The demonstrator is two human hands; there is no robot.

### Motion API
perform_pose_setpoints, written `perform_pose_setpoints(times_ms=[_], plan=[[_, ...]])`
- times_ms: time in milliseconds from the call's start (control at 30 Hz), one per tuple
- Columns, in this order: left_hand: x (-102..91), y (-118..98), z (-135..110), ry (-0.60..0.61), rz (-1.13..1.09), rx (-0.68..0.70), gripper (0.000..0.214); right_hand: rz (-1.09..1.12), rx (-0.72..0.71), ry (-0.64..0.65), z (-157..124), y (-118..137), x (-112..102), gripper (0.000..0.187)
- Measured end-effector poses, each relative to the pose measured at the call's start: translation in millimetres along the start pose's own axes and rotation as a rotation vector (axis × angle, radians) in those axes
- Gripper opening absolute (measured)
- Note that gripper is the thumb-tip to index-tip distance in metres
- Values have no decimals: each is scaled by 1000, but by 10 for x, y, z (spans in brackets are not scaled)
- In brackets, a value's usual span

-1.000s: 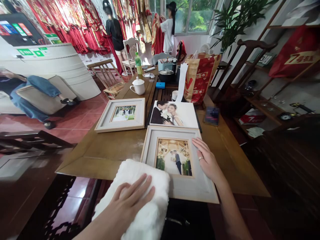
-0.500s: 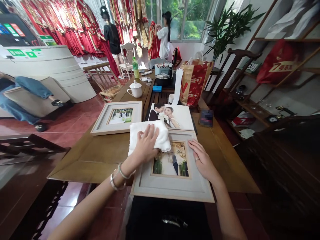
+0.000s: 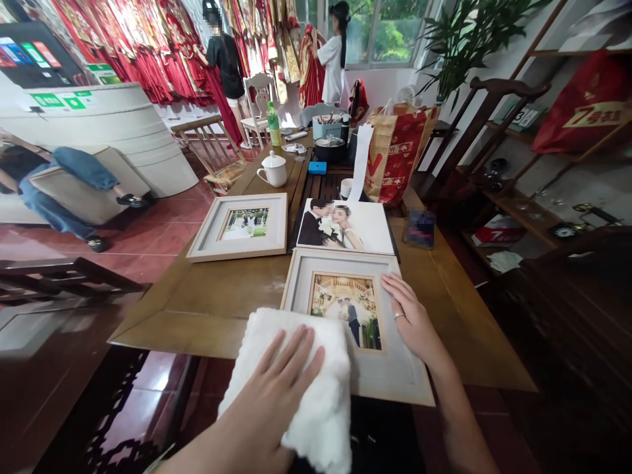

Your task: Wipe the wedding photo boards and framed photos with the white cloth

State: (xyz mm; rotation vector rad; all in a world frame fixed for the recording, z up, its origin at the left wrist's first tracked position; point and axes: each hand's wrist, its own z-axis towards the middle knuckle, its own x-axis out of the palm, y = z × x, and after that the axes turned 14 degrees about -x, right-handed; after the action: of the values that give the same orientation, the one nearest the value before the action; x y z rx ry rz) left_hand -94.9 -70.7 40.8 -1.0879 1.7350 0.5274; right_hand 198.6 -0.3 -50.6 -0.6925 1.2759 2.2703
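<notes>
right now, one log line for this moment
left grip: flat on cloth | right grip: on right side of frame | cloth: hiding frame's lower left corner

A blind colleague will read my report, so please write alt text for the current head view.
A person's left hand lies on a white cloth covering the lower left corner of a framed photo; the right hand rests on its right side. Farther up the wooden table lie a couple portrait and a second picture frame.

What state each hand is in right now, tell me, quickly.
Left hand: open, fingers extended over the white cloth.
Right hand: open, resting on the right edge of the nearest picture frame.
</notes>
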Motion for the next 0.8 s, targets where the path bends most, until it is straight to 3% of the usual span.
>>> perform_pose_setpoints(times_ms=[100, 267, 400, 467, 533, 700, 800], plan=[[-49, -86, 359, -98, 27, -134, 107, 7, -14, 35, -12, -8, -23, 46], [-338, -34, 1109, -310, 68, -289, 93, 13, -22, 50, -4, -24, -22, 47], [-536, -16, 1432, -316, 56, -246, 85, 11, -41, 25, 3, -38, 4, 47], [-567, -71, 1378, -232, 64, -120, 80, 11, -57, 9, 0, -41, 12, 47], [-551, -153, 1171, -131, 95, -28, 80, 11, -59, 10, -1, -38, 15, 47], [-378, -324, 368, 139, 113, -16, 86, 6, -31, 15, 11, -9, 7, 45], [-244, -331, 82, 222, 99, -52, 83, 11, -29, 4, 19, 4, 4, 44]])
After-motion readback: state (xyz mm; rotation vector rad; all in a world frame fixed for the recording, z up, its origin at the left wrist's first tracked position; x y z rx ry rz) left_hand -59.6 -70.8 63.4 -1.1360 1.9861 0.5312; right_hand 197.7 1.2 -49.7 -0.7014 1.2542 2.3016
